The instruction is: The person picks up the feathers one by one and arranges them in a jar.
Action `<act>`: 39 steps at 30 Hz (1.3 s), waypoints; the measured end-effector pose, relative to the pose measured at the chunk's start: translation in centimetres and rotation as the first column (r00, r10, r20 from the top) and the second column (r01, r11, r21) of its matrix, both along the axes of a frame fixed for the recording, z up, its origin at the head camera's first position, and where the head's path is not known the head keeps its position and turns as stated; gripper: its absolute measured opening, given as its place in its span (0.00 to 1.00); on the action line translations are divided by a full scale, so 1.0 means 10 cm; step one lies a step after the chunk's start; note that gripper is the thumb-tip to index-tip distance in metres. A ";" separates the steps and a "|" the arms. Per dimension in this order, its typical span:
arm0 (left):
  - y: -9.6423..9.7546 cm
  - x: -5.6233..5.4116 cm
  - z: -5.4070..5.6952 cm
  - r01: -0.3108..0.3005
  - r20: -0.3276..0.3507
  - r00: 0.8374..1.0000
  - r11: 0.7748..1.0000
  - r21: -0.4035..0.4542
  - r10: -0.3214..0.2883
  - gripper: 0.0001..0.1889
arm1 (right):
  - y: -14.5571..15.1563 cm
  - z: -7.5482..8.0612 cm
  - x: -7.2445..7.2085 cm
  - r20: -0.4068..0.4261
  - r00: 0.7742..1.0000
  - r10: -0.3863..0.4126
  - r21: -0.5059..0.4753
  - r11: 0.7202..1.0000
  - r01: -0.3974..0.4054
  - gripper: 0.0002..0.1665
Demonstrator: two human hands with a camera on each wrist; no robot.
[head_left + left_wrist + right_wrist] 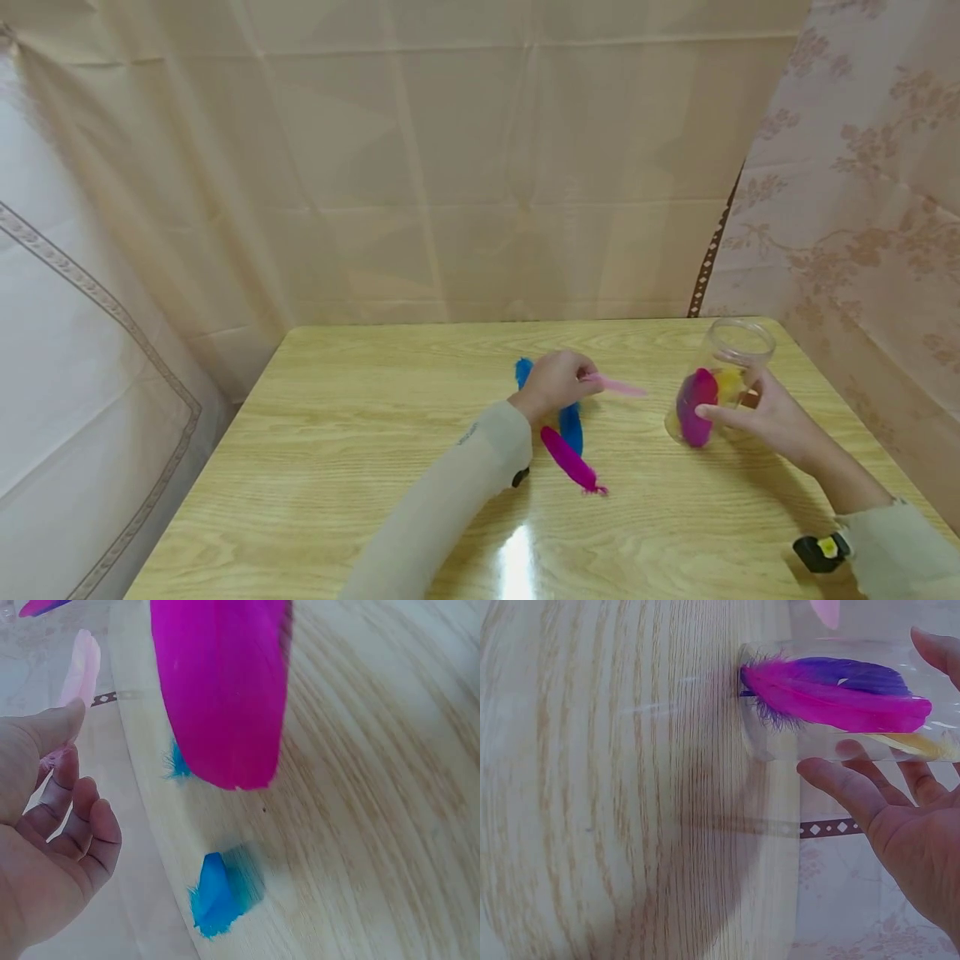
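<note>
My left hand point(557, 381) pinches a pale pink feather point(624, 387) between thumb and fingers, its tip pointing right towards the jar. Blue feather point(572, 432) parts show on either side of that hand; whether they are one feather or two is hidden. Just in front lies a magenta feather point(572, 461) on the table. At the right, my right hand point(772, 417) grips a clear jar point(729, 357), thumb on one side and fingers around the other. Inside are a magenta feather point(855, 706), a purple feather point(874, 675) and a yellow feather point(915, 742).
The wood-grain table point(337, 467) ends at a beige curtain point(465, 167) behind. A flowered pink cloth point(862, 208) hangs along the right side, close to the jar. White cloth point(82, 375) hangs at the left.
</note>
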State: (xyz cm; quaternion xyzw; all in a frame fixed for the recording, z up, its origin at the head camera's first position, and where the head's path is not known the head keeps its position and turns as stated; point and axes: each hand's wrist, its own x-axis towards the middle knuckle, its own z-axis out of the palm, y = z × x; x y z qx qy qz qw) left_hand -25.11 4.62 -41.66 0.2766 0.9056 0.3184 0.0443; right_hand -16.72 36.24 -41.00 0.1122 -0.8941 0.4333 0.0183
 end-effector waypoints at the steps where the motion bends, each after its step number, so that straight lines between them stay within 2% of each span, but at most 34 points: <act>1: 0.00 0.00 0.01 0.003 -0.004 1.000 1.000 0.002 -0.003 0.10 | 0.00 0.00 0.00 0.003 1.000 -0.001 0.002 1.000 0.001 0.51; 5: 0.03 0.02 0.05 0.007 -0.009 1.000 1.000 0.016 -0.007 0.11 | 0.01 0.00 -0.01 0.015 1.000 -0.004 0.010 1.000 0.004 0.52; 15: 0.14 0.05 0.10 0.078 -0.005 0.997 0.994 0.076 -0.077 0.13 | 0.02 -0.01 -0.01 0.009 1.000 0.008 -0.012 1.000 -0.008 0.51; 24: 0.22 0.10 0.19 0.112 -0.022 0.994 0.991 0.074 -0.111 0.13 | 0.01 -0.01 -0.02 0.009 1.000 0.010 -0.017 1.000 -0.009 0.51; 28: 0.25 0.11 0.22 0.130 -0.053 0.991 0.989 0.068 -0.126 0.14 | 0.01 -0.01 -0.02 0.000 1.000 0.012 -0.011 1.000 -0.012 0.51; 31: 0.26 0.11 0.25 0.135 -0.060 0.990 0.987 0.082 -0.130 0.13 | 0.00 -0.02 -0.02 -0.002 1.000 0.012 -0.007 1.000 -0.012 0.50; 39: 0.31 0.12 0.36 0.146 -0.017 0.989 0.973 0.177 -0.145 0.11 | 0.00 0.00 -0.02 0.006 1.000 -0.004 0.009 1.000 0.004 0.52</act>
